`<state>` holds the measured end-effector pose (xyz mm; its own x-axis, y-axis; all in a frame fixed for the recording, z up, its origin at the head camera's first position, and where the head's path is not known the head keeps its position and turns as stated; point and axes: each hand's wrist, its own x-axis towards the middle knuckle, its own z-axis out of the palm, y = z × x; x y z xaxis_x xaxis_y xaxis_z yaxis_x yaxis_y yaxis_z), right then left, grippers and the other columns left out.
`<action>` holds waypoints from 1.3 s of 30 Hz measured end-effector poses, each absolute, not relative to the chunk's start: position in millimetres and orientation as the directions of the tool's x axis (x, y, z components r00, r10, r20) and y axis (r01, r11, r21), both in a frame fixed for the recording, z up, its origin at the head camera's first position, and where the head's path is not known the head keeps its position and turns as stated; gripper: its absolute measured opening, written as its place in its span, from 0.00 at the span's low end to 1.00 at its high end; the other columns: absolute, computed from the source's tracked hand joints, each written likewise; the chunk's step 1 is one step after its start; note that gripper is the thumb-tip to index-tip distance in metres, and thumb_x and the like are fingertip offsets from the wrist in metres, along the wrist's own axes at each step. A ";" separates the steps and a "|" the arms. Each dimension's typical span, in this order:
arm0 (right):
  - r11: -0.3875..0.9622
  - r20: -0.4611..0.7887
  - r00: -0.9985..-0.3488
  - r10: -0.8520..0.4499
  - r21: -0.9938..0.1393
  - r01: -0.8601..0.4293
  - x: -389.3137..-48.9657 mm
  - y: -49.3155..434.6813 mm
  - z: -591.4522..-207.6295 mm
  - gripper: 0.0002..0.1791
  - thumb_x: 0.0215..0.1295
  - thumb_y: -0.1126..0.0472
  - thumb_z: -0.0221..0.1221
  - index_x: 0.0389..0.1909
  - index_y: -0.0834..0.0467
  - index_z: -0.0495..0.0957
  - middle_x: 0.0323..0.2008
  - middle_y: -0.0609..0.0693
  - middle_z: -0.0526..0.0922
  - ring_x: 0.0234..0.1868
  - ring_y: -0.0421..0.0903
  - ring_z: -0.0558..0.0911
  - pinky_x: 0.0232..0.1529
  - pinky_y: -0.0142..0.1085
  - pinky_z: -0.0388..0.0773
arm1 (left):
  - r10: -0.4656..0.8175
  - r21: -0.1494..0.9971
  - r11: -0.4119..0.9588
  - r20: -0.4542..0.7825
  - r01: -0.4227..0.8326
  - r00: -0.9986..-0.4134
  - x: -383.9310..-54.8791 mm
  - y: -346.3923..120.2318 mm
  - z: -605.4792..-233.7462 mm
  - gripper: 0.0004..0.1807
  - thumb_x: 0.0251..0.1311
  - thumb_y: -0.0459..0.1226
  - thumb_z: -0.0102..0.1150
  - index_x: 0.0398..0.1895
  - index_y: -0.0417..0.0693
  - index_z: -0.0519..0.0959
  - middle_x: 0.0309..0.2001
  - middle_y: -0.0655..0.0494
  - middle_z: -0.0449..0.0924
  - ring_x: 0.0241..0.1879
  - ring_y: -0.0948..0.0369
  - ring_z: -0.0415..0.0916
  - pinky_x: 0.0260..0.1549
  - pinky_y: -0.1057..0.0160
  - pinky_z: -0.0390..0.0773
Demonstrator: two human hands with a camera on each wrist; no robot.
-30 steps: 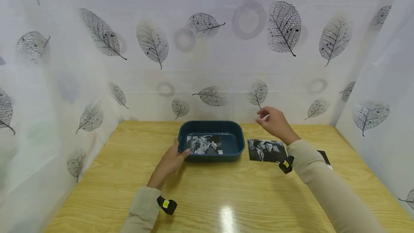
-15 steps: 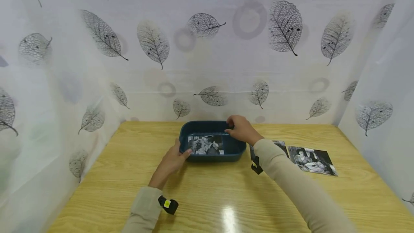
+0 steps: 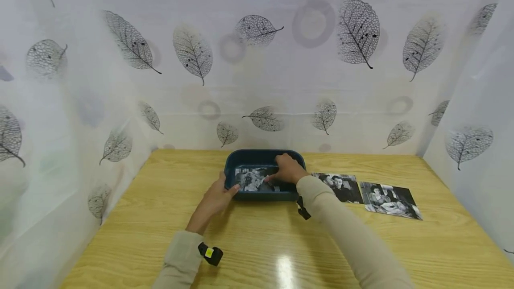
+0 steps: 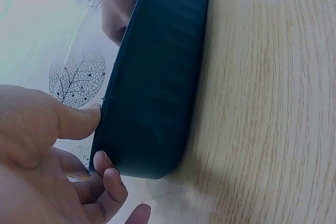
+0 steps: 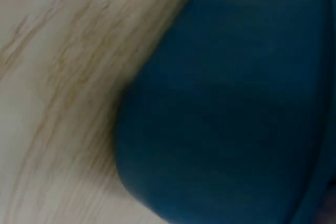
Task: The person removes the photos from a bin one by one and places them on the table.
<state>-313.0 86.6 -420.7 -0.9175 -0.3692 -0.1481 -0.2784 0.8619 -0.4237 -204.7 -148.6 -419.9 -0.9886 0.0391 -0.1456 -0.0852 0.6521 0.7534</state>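
A dark blue rectangular plastic tub [image 3: 263, 196] stands on the table with a black-and-white photo [image 3: 250, 179] lying flat in it. My left hand [image 3: 214, 200] grips the tub's left end near its front corner. In the left wrist view the thumb is at the rim and fingers are curled at the outer wall [image 4: 152, 93]. My right hand [image 3: 289, 169] reaches down inside the tub from the right. Its thumb is over the right part of the photo, apart from the other fingers. The right wrist view shows mostly the tub's outer wall [image 5: 226, 108], blurred.
Two more black-and-white photos, one of two people [image 3: 341, 188] and one of a seated group [image 3: 389, 200], lie right of the tub. The wooden table [image 3: 257, 240] meets a leaf-printed white curtain [image 3: 281, 79] at the back and sides.
My right hand has moved left and down, from above the photos on the right into the tub. The two photos at right are now more exposed. My left hand has kept its grip.
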 end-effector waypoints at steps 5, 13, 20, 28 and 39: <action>0.885 -0.173 -0.923 -0.344 -0.389 -0.257 -310.3 82.8 -423.5 0.43 0.53 0.41 0.75 0.60 0.66 0.73 0.59 0.64 0.73 0.56 0.60 0.77 0.55 0.53 0.76 | 0.034 0.751 0.655 -0.145 -0.088 -0.989 -204.6 -147.2 -420.5 0.44 0.77 0.44 0.52 0.79 0.30 0.40 0.56 0.35 0.76 0.52 0.48 0.76 0.52 0.46 0.75; 0.907 -0.180 -0.927 -0.330 -0.333 -0.258 -310.4 81.1 -425.5 0.47 0.49 0.40 0.77 0.63 0.66 0.73 0.62 0.66 0.70 0.58 0.62 0.76 0.57 0.54 0.75 | 0.036 0.754 0.649 -0.160 -0.099 -0.986 -204.0 -145.4 -419.3 0.45 0.77 0.45 0.52 0.80 0.33 0.38 0.52 0.39 0.77 0.47 0.51 0.76 0.47 0.49 0.75; 0.903 -0.156 -0.937 -0.313 -0.354 -0.243 -311.7 79.3 -426.3 0.46 0.46 0.42 0.79 0.60 0.66 0.74 0.58 0.65 0.72 0.53 0.61 0.78 0.54 0.54 0.77 | 0.034 0.756 0.646 -0.166 -0.105 -0.986 -204.3 -145.4 -419.4 0.45 0.76 0.45 0.52 0.80 0.33 0.38 0.49 0.41 0.77 0.43 0.52 0.75 0.42 0.52 0.75; 0.888 -0.145 -0.946 -0.290 -0.408 -0.210 -310.7 78.6 -424.6 0.49 0.44 0.46 0.80 0.63 0.67 0.71 0.60 0.66 0.71 0.56 0.63 0.77 0.55 0.55 0.77 | 0.039 0.753 0.650 -0.162 -0.098 -0.986 -204.5 -146.3 -419.5 0.45 0.77 0.46 0.52 0.80 0.33 0.38 0.51 0.40 0.77 0.45 0.52 0.75 0.43 0.52 0.76; 0.885 -0.132 -0.947 -0.292 -0.412 -0.215 -315.9 81.0 -429.4 0.44 0.44 0.47 0.81 0.56 0.69 0.75 0.52 0.64 0.77 0.54 0.60 0.77 0.55 0.53 0.76 | 0.035 0.751 0.653 -0.158 -0.097 -0.987 -204.7 -147.9 -420.3 0.45 0.76 0.45 0.53 0.79 0.31 0.39 0.51 0.40 0.77 0.45 0.52 0.76 0.45 0.51 0.76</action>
